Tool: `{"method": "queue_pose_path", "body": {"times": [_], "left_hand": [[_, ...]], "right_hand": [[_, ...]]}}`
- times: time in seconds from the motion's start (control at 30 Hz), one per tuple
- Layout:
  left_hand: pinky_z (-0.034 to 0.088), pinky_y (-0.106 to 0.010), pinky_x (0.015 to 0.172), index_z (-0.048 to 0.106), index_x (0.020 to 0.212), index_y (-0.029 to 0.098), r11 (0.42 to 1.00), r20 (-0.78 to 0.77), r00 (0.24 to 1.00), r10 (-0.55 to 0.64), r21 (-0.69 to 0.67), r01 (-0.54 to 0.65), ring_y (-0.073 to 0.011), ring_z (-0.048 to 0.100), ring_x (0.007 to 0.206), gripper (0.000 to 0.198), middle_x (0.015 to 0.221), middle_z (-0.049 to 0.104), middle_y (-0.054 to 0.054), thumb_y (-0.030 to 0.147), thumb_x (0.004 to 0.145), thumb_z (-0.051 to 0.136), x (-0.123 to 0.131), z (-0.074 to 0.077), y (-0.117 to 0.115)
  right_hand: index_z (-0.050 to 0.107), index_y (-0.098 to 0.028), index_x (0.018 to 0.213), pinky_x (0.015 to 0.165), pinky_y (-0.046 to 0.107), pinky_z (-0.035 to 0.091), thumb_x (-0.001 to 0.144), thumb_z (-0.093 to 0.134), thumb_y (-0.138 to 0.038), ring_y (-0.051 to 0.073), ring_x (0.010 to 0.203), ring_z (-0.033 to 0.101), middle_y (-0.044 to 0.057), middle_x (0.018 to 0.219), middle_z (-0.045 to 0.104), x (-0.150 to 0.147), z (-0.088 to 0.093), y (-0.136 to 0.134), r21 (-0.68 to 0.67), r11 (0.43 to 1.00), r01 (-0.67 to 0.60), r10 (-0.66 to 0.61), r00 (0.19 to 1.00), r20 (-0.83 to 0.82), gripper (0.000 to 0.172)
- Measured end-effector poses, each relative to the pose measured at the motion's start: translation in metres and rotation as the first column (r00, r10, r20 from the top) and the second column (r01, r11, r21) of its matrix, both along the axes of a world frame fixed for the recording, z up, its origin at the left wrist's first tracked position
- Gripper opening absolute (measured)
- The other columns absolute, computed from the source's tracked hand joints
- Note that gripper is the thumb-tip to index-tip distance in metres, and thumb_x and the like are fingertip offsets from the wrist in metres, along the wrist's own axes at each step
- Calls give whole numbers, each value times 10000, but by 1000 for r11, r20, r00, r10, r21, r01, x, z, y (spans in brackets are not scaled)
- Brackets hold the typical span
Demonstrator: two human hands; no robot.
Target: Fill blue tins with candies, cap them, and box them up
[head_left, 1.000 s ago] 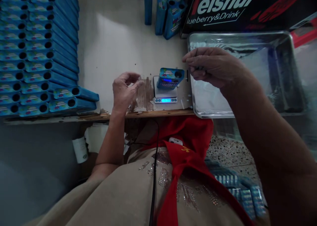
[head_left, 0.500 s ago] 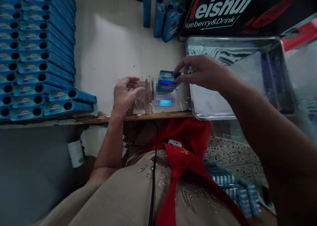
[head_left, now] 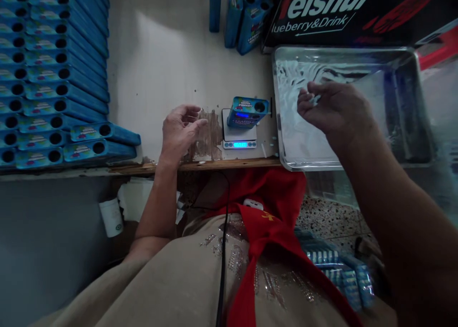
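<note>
A blue candy box (head_left: 246, 118) marked "CARAMELO", with a round hole in its top, stands a little tilted on a small digital scale (head_left: 240, 144) with a lit blue display. My left hand (head_left: 182, 126) rests at the table edge to the left of the scale, its fingers loosely bent and apart, holding nothing. Over the metal tray (head_left: 310, 167), my right hand (head_left: 331, 105) is closed, with a few small pale candies (head_left: 315, 99) showing between its fingers. How many it holds is hidden.
Rows of blue boxes (head_left: 67, 90) are stacked on the left. Several more blue boxes (head_left: 250, 26) stand at the back, beside a black printed carton (head_left: 322, 16). Worn wood (head_left: 206, 138) shows left of the scale. A white cylinder (head_left: 111, 217) is below the table edge.
My right hand has moved right, from the hole of the box to above the tray, with candies still in it. The left hand has stayed in about the same place.
</note>
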State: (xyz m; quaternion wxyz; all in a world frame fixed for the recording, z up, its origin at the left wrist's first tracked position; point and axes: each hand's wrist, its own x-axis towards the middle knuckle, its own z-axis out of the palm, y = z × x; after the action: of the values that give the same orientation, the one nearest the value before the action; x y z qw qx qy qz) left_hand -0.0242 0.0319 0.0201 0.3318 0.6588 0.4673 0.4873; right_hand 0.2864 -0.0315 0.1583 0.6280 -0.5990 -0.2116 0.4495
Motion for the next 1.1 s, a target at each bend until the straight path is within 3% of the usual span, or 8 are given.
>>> {"method": "queue_pose_path", "body": {"times": [0.07, 0.2, 0.33, 0.6, 0.83, 0.97, 1.03, 1.1], "left_hand": [[650, -335, 859, 788, 1058, 250, 1000, -5, 1000, 6, 0, -6, -200, 754, 928, 279, 1040, 811, -37, 195, 796, 866, 1, 1, -1], [652, -324, 871, 782, 1087, 247, 1000, -24, 1000, -4, 1, 4, -199, 760, 955, 295, 1074, 818, -44, 221, 814, 889, 4, 5, -5], [648, -308, 899, 766, 1135, 260, 999, -31, 999, -26, 22, 26, -208, 767, 1032, 333, 1088, 823, -44, 300, 845, 924, 12, 21, -9], [649, -411, 986, 756, 1194, 274, 988, -103, 994, -46, 145, 60, -285, 758, 1205, 428, 1290, 803, -71, 298, 830, 979, 41, 51, -11], [602, -448, 1102, 732, 1273, 274, 965, -221, 974, -54, 237, 108, -315, 713, 1290, 567, 1367, 770, -91, 459, 814, 1008, 50, 57, -5], [535, -505, 1197, 742, 1219, 259, 902, -457, 884, -102, 333, 276, -365, 676, 1365, 520, 1349, 771, -96, 399, 802, 1018, 80, 64, -1], [563, -486, 1144, 749, 1200, 256, 878, -586, 799, -135, 304, 371, -345, 714, 1299, 376, 1285, 788, -84, 312, 883, 942, 89, 68, -5], [587, -449, 1093, 746, 1238, 265, 881, -645, 755, -122, 280, 382, -312, 735, 1257, 313, 1285, 792, -76, 241, 947, 859, 83, 74, -6]], "right_hand": [[531, -182, 721, 500, 91, 334, 990, 337, 85, 26, 562, 433, 14, 777, 528, -1, -6, -5, -100, 995, 14, -26, 993, -114, 426], [618, -176, 815, 473, 99, 256, 1060, 427, 32, 6, 528, 319, -14, 801, 532, -4, -8, -13, -54, 970, -239, 229, 962, -146, 375], [650, -183, 880, 453, 147, 242, 1038, 618, -19, 26, 527, 292, -17, 787, 573, -2, -4, -10, -53, 922, -384, 379, 922, -85, 230], [658, -206, 913, 537, 180, 436, 945, 748, -83, 74, 638, 522, 19, 855, 669, -7, -9, -2, 40, 900, -435, 436, 899, -35, 156], [672, -218, 896, 464, 167, 376, 935, 793, -122, 65, 569, 463, -12, 799, 646, -10, -3, 7, 72, 892, -445, 445, 895, 18, 159], [644, -210, 810, 454, 157, 242, 1027, 644, -176, 49, 519, 370, -22, 710, 576, 1, 4, 13, 29, 913, -406, 407, 913, -23, 220], [634, -200, 749, 476, 177, 191, 1059, 530, -203, 43, 503, 357, -3, 682, 548, 11, -1, 9, -4, 914, -406, 406, 914, -6, 327], [637, -202, 692, 479, 214, 173, 1015, 552, -249, 54, 493, 361, 25, 663, 516, 23, -14, 5, 13, 900, -435, 433, 898, 79, 337]]}}
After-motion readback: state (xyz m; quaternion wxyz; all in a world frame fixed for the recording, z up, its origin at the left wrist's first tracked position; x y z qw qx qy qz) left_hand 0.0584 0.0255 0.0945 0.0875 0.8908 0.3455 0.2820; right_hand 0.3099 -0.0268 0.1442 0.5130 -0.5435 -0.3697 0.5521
